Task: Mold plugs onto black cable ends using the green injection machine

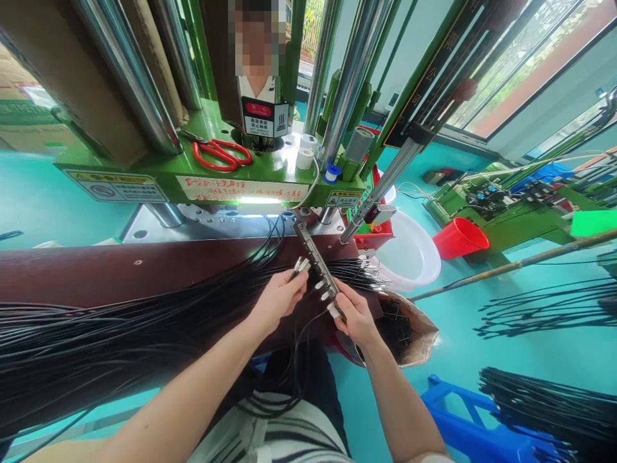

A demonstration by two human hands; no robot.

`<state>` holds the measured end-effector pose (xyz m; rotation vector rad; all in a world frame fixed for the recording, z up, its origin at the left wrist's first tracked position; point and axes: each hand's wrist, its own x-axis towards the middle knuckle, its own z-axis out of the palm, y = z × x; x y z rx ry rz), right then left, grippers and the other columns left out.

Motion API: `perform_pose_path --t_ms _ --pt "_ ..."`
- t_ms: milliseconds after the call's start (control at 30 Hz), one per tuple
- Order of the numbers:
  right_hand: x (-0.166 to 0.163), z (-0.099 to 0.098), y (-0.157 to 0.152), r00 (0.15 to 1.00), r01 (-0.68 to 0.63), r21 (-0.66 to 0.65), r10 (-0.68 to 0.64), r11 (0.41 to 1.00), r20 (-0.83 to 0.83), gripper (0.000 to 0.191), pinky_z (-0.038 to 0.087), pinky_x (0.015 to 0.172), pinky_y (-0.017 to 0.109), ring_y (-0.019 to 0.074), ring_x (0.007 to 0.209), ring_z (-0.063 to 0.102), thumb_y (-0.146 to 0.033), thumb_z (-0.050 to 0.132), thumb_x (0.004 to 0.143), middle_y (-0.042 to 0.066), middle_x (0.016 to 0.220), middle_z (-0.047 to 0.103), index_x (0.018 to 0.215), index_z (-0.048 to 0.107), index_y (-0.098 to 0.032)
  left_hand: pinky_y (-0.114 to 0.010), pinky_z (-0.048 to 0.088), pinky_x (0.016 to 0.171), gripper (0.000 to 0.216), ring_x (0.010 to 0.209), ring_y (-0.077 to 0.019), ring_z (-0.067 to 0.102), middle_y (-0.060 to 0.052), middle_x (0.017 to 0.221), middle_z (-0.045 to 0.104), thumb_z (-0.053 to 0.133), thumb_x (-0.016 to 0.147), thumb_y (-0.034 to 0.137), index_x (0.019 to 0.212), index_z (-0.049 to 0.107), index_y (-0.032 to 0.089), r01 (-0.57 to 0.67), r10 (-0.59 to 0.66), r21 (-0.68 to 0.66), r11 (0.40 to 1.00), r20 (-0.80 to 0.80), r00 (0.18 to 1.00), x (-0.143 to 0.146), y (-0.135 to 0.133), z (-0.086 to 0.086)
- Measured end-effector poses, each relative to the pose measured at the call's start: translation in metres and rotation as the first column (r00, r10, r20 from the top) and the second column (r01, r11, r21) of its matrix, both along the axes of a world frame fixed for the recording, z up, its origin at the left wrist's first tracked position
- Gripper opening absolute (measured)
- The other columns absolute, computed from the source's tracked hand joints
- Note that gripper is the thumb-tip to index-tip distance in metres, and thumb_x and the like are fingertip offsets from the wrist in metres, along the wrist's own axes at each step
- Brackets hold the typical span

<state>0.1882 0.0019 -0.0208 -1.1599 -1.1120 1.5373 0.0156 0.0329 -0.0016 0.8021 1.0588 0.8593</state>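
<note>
My right hand (355,311) is closed around the near end of a long metal mold bar (317,260). The bar slants away from me, and several silvery cable connectors (324,290) stick out along its left side. Just left of the bar, my left hand (283,294) pinches a cable connector (301,265) between thumb and fingers. Black cables (299,360) hang below the bar towards my lap. Behind both hands a thick bundle of black cables (144,321) lies on the brown table (72,267), with bare connector ends at the right.
A green press (270,186) stands ahead, with red-handled scissors (222,154) on its ledge. On the right are a white tub (409,251), a paper-lined bin (421,331), a red bucket (460,242) and a blue stool (463,411). A person is behind the press.
</note>
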Motion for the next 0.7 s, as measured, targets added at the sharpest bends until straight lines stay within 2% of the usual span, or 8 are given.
perform_pose_path --t_ms 67,200,433,500,600,667,700 --pt "0.001 0.001 0.0 1.0 -0.018 -0.004 0.018 1.0 0.001 0.045 0.019 0.029 0.014 0.0016 0.032 0.029 -0.037 0.054 0.081 -0.006 0.049 0.044 0.122 0.051 -0.018 -0.015 0.007 0.032 0.034 0.033 -0.0007 0.013 0.011 0.041 0.022 0.052 0.075 0.043 0.057 0.038 0.017 0.079 -0.076 -0.066 0.995 0.045 0.996 -0.001 -0.001 0.002" --pt "0.003 0.006 0.001 0.998 -0.067 -0.033 0.066 0.997 -0.017 0.047 0.02 0.029 0.015 0.0018 0.033 0.027 -0.038 0.054 0.081 -0.006 0.049 0.044 0.123 0.05 -0.017 -0.017 0.005 0.033 0.036 0.033 -0.0006 0.012 0.01 0.041 0.02 0.054 0.073 0.04 0.053 0.035 0.017 0.137 -0.127 -0.09 0.986 0.112 0.986 -0.002 0.0 0.004" --pt "-0.002 0.008 0.002 0.992 -0.111 -0.053 0.113 0.992 0.047 0.048 0.024 0.034 0.015 0.0028 0.042 0.033 -0.041 0.056 0.079 -0.002 0.062 0.049 0.122 0.051 -0.02 -0.017 0.007 0.033 0.034 0.034 -0.0019 0.012 0.01 0.041 0.02 0.051 0.075 0.041 0.054 0.036 0.018 0.086 -0.084 -0.049 0.995 0.041 0.996 -0.003 0.0 -0.001" --pt "-0.003 0.006 0.002 0.993 -0.093 -0.055 0.096 0.994 0.064 0.048 0.024 0.034 0.015 0.0029 0.041 0.033 -0.041 0.056 0.079 -0.002 0.06 0.048 0.121 0.052 -0.02 -0.017 0.013 0.033 0.032 0.035 -0.0027 0.018 0.009 0.042 0.024 0.049 0.076 0.043 0.058 0.043 0.017 0.032 -0.03 0.042 0.999 -0.035 0.999 -0.003 0.0 -0.004" --pt "-0.003 0.006 0.002 0.998 -0.038 -0.042 0.04 0.998 0.053 0.048 0.022 0.031 0.015 0.0023 0.037 0.03 -0.042 0.056 0.079 -0.004 0.056 0.046 0.12 0.053 -0.019 -0.016 0.023 0.036 0.029 0.039 -0.0043 0.029 0.008 0.048 0.032 0.048 0.077 0.045 0.071 0.05 0.017 -0.158 0.192 0.236 0.959 -0.128 0.973 -0.005 0.002 -0.007" --pt "-0.001 0.007 0.002 0.999 -0.025 -0.03 0.026 0.999 0.042 0.049 0.021 0.029 0.015 0.0019 0.036 0.029 -0.043 0.055 0.079 -0.004 0.055 0.046 0.121 0.052 -0.019 -0.016 0.022 0.035 0.028 0.039 -0.0043 0.027 0.009 0.049 0.032 0.045 0.079 0.047 0.076 0.046 0.019 -0.265 0.301 0.267 0.927 -0.107 0.947 -0.006 0.003 -0.007" --pt "-0.001 0.007 0.002 0.999 -0.03 -0.026 0.031 0.999 0.039 0.05 0.02 0.029 0.015 0.0019 0.035 0.029 -0.043 0.055 0.079 -0.004 0.055 0.047 0.122 0.051 -0.018 -0.015 0.021 0.035 0.028 0.038 -0.0041 0.025 0.009 0.049 0.03 0.043 0.08 0.047 0.075 0.043 0.019 -0.277 0.307 0.255 0.927 -0.084 0.948 -0.007 0.003 -0.007"
